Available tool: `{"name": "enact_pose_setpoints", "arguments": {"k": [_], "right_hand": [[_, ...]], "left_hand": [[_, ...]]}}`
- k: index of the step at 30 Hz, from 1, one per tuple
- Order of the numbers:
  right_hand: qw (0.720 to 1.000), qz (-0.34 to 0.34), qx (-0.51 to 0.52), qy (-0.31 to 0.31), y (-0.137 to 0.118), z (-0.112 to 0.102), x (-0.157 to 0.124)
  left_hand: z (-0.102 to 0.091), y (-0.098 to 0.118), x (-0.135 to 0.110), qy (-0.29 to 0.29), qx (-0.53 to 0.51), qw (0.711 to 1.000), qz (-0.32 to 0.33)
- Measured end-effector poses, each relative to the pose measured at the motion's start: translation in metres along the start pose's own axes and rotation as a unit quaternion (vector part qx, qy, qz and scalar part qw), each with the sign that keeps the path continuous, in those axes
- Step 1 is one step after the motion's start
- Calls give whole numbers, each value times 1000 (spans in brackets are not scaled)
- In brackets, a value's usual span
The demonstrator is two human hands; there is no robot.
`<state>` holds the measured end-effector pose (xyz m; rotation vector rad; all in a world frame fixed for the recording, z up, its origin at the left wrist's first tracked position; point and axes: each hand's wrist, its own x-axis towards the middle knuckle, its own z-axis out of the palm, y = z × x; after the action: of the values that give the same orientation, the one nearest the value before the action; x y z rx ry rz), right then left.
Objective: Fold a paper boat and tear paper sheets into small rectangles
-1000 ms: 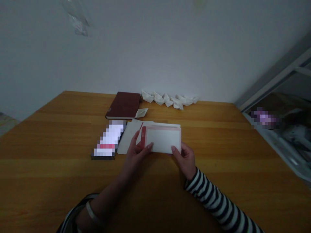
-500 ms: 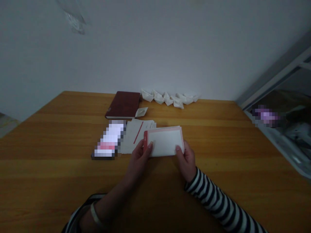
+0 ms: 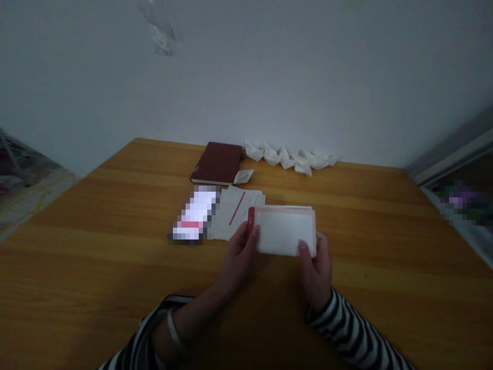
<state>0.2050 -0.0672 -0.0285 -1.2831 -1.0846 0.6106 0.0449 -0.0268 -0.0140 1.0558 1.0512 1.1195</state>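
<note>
Between both hands, above the table, is a small stack of white paper sheets [image 3: 283, 230] with a pinkish border and a red band at its left end. My left hand [image 3: 239, 252] pinches that red end, thumb on top. At the lower right corner my right hand [image 3: 316, 264] grips the sheets, its thumb pressed on the front and its fingers behind. Just beyond the left hand lie several loose sheets of paper [image 3: 227, 213] with a red stripe, partly covered by the held stack.
A phone with a lit, blurred screen [image 3: 196, 213] lies left of the loose sheets. Behind it is a dark red notebook [image 3: 219, 162], with one folded paper piece [image 3: 244, 177] at its corner. Several folded paper boats [image 3: 271, 154] line the wall side of the wooden table [image 3: 96, 216].
The view has swung left, so everything appears further right. Both hands still hold the stack, which now tilts slightly down to the right.
</note>
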Motion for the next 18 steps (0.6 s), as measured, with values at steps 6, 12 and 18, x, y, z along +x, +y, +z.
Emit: {"name": "enact_pose_setpoints", "arguments": {"k": [6, 12, 18], "right_hand": [[1000, 27, -3, 13, 0, -2, 2], [999, 41, -2, 30, 0, -1, -1], [998, 42, -8, 43, 1, -3, -4]], "left_hand": [[3, 4, -4, -13, 15, 1000, 9], [6, 7, -11, 22, 50, 998, 30], [9, 11, -14, 35, 52, 998, 26]]}}
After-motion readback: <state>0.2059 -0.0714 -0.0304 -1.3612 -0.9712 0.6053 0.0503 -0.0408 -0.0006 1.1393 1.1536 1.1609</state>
